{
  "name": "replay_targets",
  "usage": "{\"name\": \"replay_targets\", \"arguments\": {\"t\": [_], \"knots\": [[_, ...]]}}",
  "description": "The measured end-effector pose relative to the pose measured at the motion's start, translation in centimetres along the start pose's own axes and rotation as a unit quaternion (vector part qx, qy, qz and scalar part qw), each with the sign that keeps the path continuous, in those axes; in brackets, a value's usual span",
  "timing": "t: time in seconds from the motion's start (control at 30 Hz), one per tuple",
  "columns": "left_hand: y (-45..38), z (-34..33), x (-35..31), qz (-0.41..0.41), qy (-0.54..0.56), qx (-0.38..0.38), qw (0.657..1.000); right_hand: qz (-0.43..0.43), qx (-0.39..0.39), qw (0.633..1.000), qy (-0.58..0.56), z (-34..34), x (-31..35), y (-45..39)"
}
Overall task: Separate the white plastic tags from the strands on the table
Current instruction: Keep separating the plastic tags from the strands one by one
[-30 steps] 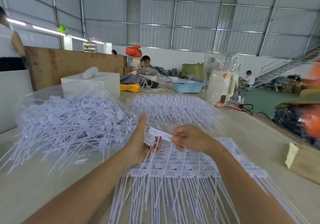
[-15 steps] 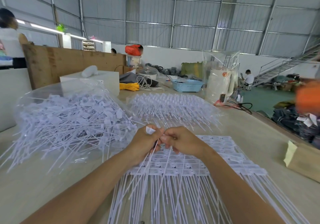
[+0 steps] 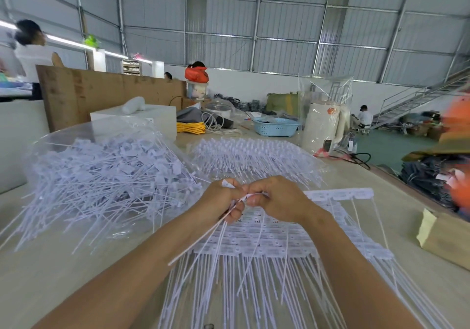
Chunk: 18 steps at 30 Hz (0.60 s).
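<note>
Both my hands meet above the middle of the table. My left hand grips a bunch of white tags whose long strands trail down towards me. My right hand pinches a white tag between the two hands. Under them lie rows of joined white tag strips with their strands fanned towards the near edge. To the left a clear plastic bag holds a loose heap of separated tags.
A second layer of tag strips lies further back. Beyond stand a white box, a blue basket and a wrapped white kettle. A brown cardboard box sits at the right edge. People stand at the left and far back.
My hands came together: a second ago they were apart with one tag stretched between them, and now they touch, with the left hand gripping the bunch.
</note>
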State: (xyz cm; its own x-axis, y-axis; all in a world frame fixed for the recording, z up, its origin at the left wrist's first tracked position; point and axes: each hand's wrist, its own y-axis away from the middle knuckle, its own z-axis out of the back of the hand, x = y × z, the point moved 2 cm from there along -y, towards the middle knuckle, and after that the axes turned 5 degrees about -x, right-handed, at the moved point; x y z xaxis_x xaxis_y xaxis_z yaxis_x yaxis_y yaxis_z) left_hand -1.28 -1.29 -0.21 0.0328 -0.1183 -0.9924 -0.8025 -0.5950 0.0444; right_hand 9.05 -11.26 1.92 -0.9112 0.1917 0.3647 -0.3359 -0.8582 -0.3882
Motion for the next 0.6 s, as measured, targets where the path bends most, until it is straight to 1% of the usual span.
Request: {"name": "replay_targets", "arguments": {"t": [0.07,0.13,0.2,0.23,0.27,0.3,0.33,0.37,0.4,0.43,0.5,0.53,0.6], "knots": [[0.0,0.0,-0.2,0.012,-0.016,0.004,1.000,0.011,0.000,1.000,0.012,-0.1,0.2,-0.1],[0.4,0.5,-0.2,0.031,-0.060,0.019,0.998,0.016,0.005,0.998,0.056,-0.2,-0.3,0.0],[0.6,1.2,0.2,0.060,-0.099,0.044,0.992,-0.019,-0.020,0.993,0.111,0.9,-1.9,0.4],[0.6,1.5,0.5,0.072,-0.088,0.050,0.992,-0.041,-0.042,0.993,0.100,1.8,-2.8,0.7],[0.5,1.9,0.6,0.074,-0.051,0.043,0.995,-0.055,-0.067,0.995,0.045,2.7,-3.5,1.1],[0.2,2.1,0.6,0.066,-0.004,0.030,0.997,-0.059,-0.092,0.993,-0.047,3.5,-3.7,1.6],[0.0,2.1,0.6,0.052,0.040,0.019,0.998,-0.054,-0.111,0.981,-0.148,4.0,-3.5,1.9],[-0.2,2.0,0.6,0.036,0.070,0.014,0.997,-0.042,-0.110,0.967,-0.225,4.1,-2.7,1.9],[-0.2,1.7,0.6,0.021,0.082,0.015,0.996,-0.029,-0.091,0.959,-0.266,3.8,-1.7,1.7],[-0.1,1.4,0.6,0.011,0.084,0.022,0.996,-0.019,-0.063,0.957,-0.282,3.2,-0.5,1.3],[0.2,0.6,0.9,0.012,0.094,0.060,0.994,-0.005,-0.021,0.962,-0.272,1.3,1.6,0.6],[0.3,0.2,1.0,0.016,0.107,0.088,0.990,0.000,-0.025,0.965,-0.261,0.5,2.2,0.2],[0.6,-0.3,0.8,0.007,0.126,0.120,0.985,-0.001,-0.070,0.969,-0.236,-0.8,2.9,-0.1]]}}
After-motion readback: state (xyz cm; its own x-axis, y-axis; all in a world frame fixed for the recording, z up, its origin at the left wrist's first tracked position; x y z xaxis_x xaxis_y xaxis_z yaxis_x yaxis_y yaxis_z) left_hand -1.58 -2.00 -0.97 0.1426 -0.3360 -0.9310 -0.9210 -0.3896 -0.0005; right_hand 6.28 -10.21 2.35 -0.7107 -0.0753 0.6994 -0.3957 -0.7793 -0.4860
